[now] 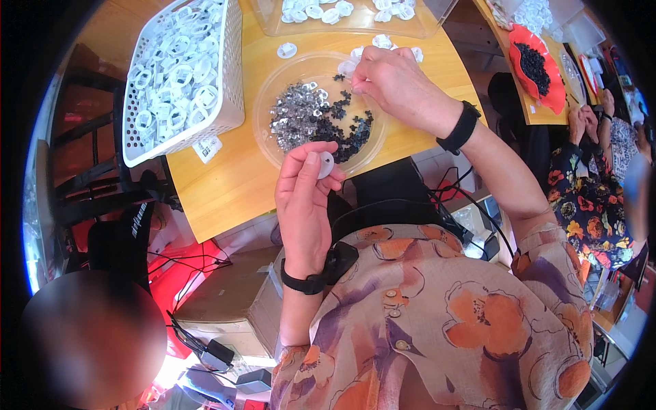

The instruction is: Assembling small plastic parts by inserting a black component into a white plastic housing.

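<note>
My left hand [304, 198] holds a small white round plastic disc [326, 165] between thumb and fingers, just below the rim of a clear round dish [268, 102]. The dish holds a heap of small silver metal pieces [295, 115] and small black parts [345, 130]. My right hand [393, 82] hovers over the dish's far right edge with its fingertips pinched together near a few white discs; what it pinches is too small to tell. Both wrists wear black bands.
A white lattice basket [232, 75] full of white plastic rings stands left on the wooden table [225, 191]. A clear tray [273, 24] of white discs sits behind. At right, another person in a flowered top works by a red dish [547, 96] of black parts.
</note>
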### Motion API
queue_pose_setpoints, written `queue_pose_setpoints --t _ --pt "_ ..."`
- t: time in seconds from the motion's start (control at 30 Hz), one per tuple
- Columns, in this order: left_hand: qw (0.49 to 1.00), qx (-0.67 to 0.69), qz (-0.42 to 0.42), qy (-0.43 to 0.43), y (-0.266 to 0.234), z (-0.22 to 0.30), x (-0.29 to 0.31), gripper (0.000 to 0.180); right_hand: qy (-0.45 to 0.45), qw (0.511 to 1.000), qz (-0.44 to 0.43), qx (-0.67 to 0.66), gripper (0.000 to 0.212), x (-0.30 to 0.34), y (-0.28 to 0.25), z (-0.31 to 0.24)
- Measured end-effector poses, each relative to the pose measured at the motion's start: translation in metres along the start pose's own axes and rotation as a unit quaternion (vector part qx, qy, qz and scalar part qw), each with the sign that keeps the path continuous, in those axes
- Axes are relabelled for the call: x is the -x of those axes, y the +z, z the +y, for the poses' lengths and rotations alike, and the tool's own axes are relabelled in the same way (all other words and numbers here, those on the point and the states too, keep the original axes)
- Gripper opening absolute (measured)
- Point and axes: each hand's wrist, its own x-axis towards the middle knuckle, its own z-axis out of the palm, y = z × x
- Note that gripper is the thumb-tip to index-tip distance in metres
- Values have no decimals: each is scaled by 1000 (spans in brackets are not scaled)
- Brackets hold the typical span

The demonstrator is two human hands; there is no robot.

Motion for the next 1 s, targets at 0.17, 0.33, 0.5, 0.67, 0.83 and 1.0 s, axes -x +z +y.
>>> queue_pose_setpoints --t 0.17,0.33,0.5,0.67,0.83,1.0 --pt "1000 8 4 -4 0 1 0 18 2 1000 -14 -24 16 -1 0 5" --pt "1000 -9 9 -2 1 1 0 20 33 994 -52 -90 16 -2 -5 -3" --pt "1000 -12 15 6 4 2 -5 18 60 952 -116 -277 13 -1 -26 -17" --pt "999 -30 33 -7 18 3 -12 15 80 880 -162 -440 15 0 -42 -35" --pt "999 -26 21 -7 20 -2 -13 15 71 874 -158 -455 15 2 -38 -36" --pt "999 -23 32 -2 23 -2 -13 12 83 869 -131 -470 15 5 -31 -38"
